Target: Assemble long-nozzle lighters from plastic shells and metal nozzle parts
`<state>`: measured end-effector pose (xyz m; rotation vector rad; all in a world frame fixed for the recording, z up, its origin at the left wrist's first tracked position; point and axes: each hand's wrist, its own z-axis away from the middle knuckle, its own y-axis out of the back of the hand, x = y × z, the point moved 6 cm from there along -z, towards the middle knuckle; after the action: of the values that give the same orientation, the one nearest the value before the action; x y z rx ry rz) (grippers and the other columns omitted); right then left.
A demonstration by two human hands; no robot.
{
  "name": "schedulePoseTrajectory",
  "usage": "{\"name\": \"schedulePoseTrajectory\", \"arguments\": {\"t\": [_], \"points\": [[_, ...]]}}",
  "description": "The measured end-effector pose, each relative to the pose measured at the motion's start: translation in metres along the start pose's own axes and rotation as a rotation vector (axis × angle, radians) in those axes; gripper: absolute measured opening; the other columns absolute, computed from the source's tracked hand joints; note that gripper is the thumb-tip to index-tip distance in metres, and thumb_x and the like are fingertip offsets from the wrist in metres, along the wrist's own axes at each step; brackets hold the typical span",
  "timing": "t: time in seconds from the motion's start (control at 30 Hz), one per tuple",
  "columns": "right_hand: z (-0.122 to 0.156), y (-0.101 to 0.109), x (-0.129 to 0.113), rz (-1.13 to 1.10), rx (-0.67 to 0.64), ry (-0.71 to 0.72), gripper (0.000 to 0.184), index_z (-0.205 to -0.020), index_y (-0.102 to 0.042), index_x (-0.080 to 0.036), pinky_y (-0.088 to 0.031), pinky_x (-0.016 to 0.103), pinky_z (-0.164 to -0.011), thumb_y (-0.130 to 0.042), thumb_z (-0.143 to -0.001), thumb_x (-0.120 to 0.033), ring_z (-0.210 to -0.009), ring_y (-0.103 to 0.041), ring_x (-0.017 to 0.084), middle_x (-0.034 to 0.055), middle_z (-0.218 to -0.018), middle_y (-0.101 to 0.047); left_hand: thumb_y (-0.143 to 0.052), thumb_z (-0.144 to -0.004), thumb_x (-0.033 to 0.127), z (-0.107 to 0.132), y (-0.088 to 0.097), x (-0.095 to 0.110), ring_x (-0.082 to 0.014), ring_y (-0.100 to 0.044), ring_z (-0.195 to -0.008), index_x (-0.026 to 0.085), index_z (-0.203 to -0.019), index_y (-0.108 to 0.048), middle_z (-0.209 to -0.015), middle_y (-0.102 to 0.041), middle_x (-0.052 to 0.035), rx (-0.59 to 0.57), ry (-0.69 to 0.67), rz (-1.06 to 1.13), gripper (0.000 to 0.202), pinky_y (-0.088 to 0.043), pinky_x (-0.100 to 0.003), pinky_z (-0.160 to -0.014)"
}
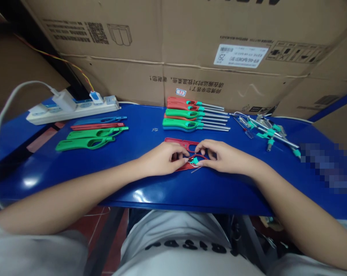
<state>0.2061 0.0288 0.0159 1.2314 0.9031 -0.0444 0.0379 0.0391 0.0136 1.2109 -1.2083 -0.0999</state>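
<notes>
My left hand (162, 159) and my right hand (222, 156) meet over a red plastic lighter shell (179, 144) lying on the blue table (141, 184). The left fingers rest on the shell and a thin red wire. My right fingertips pinch a small teal part (194, 161) with wire attached. Part of the shell is hidden under my hands. Beyond them lie several assembled utility lighters (185, 124) with metal nozzles. Loose green lighter shells (85, 143) lie to the left, and a heap of metal nozzles with teal fittings (267, 132) lies to the right.
Red and blue shells (98, 122) lie beside the green ones. A white power strip (74, 110) with plugged-in adapters stands at the table's far left. Large cardboard boxes (190, 50) rise along the back edge. A blurred patch (326, 166) covers part of the right side.
</notes>
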Motion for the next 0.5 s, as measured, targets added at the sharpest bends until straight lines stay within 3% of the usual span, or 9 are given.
{"name": "schedulePoseTrajectory", "arguments": {"t": [0.23, 0.5], "points": [[0.003, -0.003, -0.009, 0.179, -0.055, 0.137, 0.016, -0.099, -0.064, -0.018, -0.04, 0.027, -0.066, -0.062, -0.095, -0.034, -0.076, -0.058, 0.016, 0.0057, -0.094, -0.066, -0.061, -0.095, 0.033, 0.001, -0.005, 0.005, -0.0117, -0.061, -0.066, 0.016, -0.1, -0.075, -0.085, -0.073, -0.0029, -0.039, 0.008, 0.028, 0.022, -0.043, -0.023, -0.061], [0.002, -0.009, -0.019, 0.296, -0.047, 0.215, 0.016, -0.098, -0.063, -0.018, -0.043, 0.028, -0.07, -0.054, -0.1, -0.032, -0.083, -0.062, 0.018, 0.0078, -0.1, -0.066, -0.061, -0.096, 0.04, 0.006, -0.006, 0.013, -0.0177, -0.066, -0.087, 0.019, -0.103, -0.072, -0.098, -0.072, -0.0048, 0.01, -0.041, -0.15, 0.025, -0.047, -0.026, -0.073]]}}
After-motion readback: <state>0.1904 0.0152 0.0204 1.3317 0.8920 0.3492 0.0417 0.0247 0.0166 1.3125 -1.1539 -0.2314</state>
